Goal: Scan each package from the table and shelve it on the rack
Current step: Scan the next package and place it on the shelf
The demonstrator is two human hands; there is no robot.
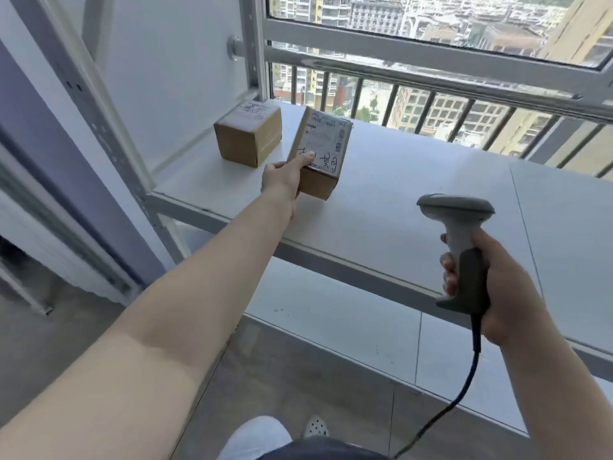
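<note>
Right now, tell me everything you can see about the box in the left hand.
The held box is a small brown cardboard carton, roughly cubic. A white shipping label covers its upward face, with printed text, a barcode along the right edge and black handwritten characters near the bottom. It is tilted, label toward the camera, its lower corner at or just above the white shelf. The left hand grips its left side, thumb on the label. A second box sits apart, behind it on the left.

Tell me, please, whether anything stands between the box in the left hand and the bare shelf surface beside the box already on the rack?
Nothing visible does. The left hand holds the tilted box over the white shelf, and the second box sits to its left, leaving bare surface below and to the right.
</note>
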